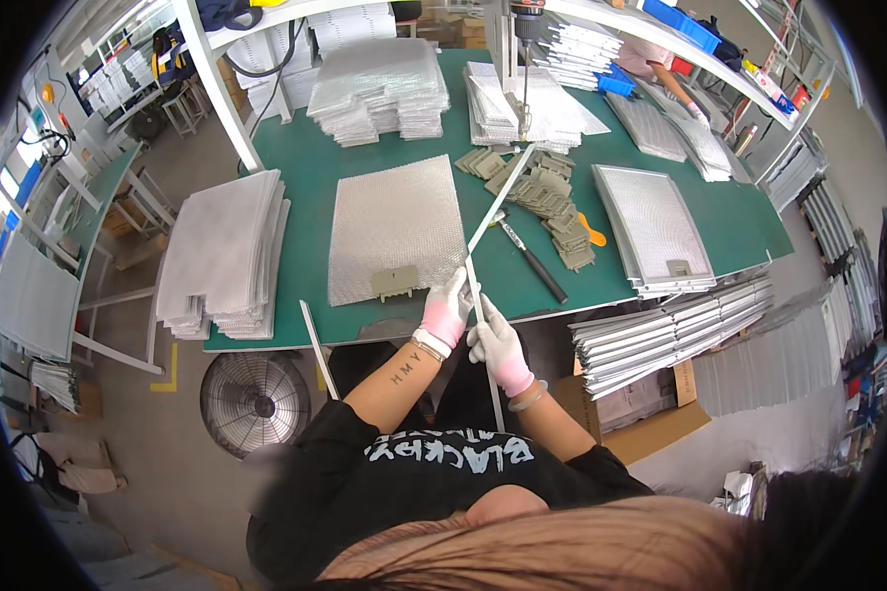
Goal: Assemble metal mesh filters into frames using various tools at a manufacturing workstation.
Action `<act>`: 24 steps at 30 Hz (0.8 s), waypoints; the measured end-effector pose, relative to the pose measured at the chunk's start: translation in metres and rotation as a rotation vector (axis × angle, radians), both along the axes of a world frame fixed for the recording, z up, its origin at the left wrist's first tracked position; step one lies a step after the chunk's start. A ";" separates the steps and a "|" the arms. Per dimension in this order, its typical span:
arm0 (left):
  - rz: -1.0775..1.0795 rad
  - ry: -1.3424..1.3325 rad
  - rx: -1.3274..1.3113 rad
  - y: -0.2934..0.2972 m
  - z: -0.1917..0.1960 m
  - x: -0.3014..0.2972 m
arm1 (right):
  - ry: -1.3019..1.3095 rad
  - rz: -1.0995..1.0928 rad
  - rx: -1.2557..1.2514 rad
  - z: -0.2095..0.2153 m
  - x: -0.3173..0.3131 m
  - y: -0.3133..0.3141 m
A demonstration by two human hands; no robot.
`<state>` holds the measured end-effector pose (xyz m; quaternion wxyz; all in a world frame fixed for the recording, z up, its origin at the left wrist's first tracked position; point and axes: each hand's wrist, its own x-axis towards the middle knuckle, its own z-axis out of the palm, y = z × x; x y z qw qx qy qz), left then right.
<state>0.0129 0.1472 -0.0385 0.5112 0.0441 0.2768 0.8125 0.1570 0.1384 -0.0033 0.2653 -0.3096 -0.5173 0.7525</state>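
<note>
Both my gloved hands hold a long, thin, pale metal strip (477,295) over the table's front edge. The strip has an angle in it just above my hands; one length runs away over the table and the other comes down toward my body. My left hand (447,307) pinches it near the angle, while my right hand (499,347) has its fingers closed round it slightly lower. Left of the strip lies a silver mesh panel (394,222), with a grey-green plastic piece (395,283) at its near edge. A black-handled hammer (536,264) rests right of the strip.
Grey-green plastic pieces (552,202) lie piled near an orange tool (592,230). Mesh panel stacks (217,251) and framed panels (655,222) flank the work area. A power screwdriver (527,25) hangs above. Another person's gloved hand (698,113) is at far right. A fan (256,404) stands below.
</note>
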 end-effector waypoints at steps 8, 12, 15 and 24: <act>-0.062 -0.020 -0.096 -0.002 0.014 -0.003 | -0.062 0.097 0.128 0.010 -0.019 0.030; -0.213 0.231 -0.031 -0.027 -0.009 0.001 | -0.123 0.027 0.600 -0.019 -0.061 0.094; -0.208 0.097 0.172 -0.084 -0.007 0.006 | -0.419 0.170 0.404 0.029 -0.070 0.090; -0.058 0.713 0.026 -0.177 0.050 -0.151 | -0.036 0.237 0.062 0.012 -0.065 0.092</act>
